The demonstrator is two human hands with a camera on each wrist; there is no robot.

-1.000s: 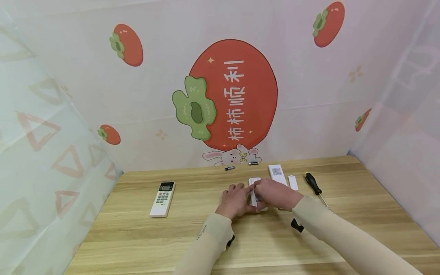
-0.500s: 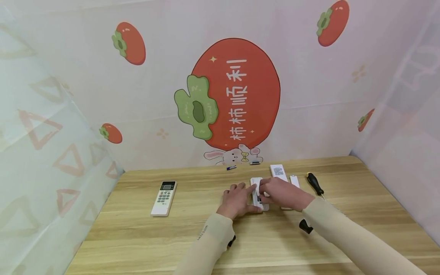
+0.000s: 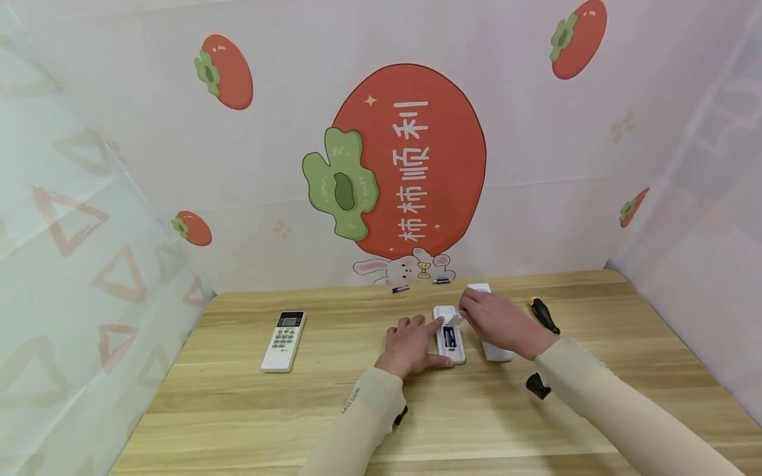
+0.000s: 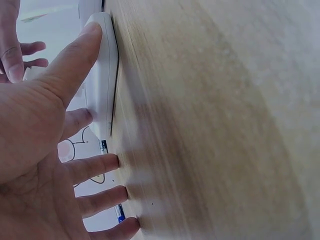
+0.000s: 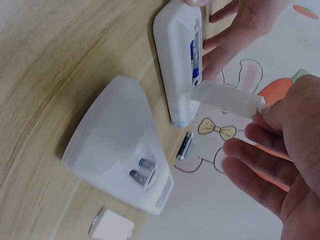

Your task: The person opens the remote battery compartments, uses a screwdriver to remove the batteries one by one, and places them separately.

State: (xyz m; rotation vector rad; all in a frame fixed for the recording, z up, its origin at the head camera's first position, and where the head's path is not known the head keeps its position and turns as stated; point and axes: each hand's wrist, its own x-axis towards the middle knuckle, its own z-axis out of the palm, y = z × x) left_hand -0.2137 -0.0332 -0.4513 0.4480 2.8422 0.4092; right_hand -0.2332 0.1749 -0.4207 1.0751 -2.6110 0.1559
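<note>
A white remote control (image 3: 458, 356) lies back up on the table, its battery slot uncovered with dark blue batteries (image 3: 450, 337) inside. My left hand (image 3: 409, 347) steadies it: thumb on its near end, index finger on its left side, the other fingers spread with tips on the wood. Between right thumb and index finger my right hand (image 3: 500, 322) pinches a thin white battery cover (image 5: 227, 98), tilted up over the remote. Beside it a second white remote (image 5: 112, 132) lies back up, partly under my right hand in the head view, with two dark-ended slots showing.
On the left lies another remote (image 3: 284, 342), buttons up. Two loose batteries, a blue one (image 3: 401, 289) and a dark one (image 3: 442, 281), lie by the back wall. A black-yellow screwdriver (image 3: 544, 315) is at right. A small white cover (image 5: 112, 225) lies beyond the second remote.
My right hand has lifted the battery cover off the remote and moved right and a little up, so the batteries now show. The left hand has stayed on the remote.
</note>
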